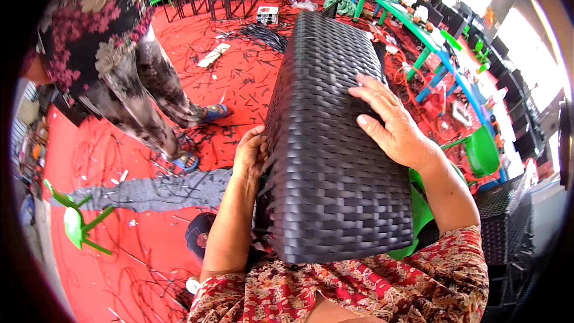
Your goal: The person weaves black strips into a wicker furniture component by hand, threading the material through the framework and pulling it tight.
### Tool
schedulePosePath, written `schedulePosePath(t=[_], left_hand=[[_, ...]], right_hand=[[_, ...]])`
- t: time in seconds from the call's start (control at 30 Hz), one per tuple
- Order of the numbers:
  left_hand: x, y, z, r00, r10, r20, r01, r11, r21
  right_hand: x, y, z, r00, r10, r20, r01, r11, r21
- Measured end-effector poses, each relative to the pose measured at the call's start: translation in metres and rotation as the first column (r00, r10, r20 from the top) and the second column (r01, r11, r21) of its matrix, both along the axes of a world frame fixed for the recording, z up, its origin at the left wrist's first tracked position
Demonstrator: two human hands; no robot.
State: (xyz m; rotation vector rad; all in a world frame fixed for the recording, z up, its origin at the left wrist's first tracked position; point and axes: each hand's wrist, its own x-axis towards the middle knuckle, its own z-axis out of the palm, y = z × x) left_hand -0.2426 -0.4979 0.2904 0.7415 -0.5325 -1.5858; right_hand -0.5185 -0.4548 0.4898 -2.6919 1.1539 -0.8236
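Note:
A long black woven plastic-rattan furniture piece (341,143) stands in front of me, reaching from close to my body toward the far side. My right hand (391,122) lies on its woven face with fingers stretched out and spread. Along its left edge, my left hand (251,152) is closed, fingers curled in against the weave. Ragged ends of dark strip stick out just below that hand. What the left fingers pinch, if anything, is hidden.
At left, a person in flowered clothes (95,36) stands close by. Black strip scraps litter the red floor covering (149,233). A small green chair (75,224) sits lower left, another green chair (483,151) at right. A long green-and-blue table (412,30) holds clutter.

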Motion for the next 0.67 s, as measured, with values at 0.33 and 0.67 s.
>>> schedulePosePath(t=[0.33, 0.67], left_hand=[[0.080, 0.053, -0.010, 0.970, 0.149, 0.193, -0.163, 0.985, 0.063], [0.128, 0.037, 0.186, 0.021, 0.436, 0.899, 0.081, 0.896, -0.437]], right_hand=[[0.058, 0.007, -0.021, 0.967, 0.255, -0.001, -0.252, 0.955, -0.159], [0.073, 0.009, -0.030, 0.966, 0.235, 0.107, -0.217, 0.963, -0.160]])
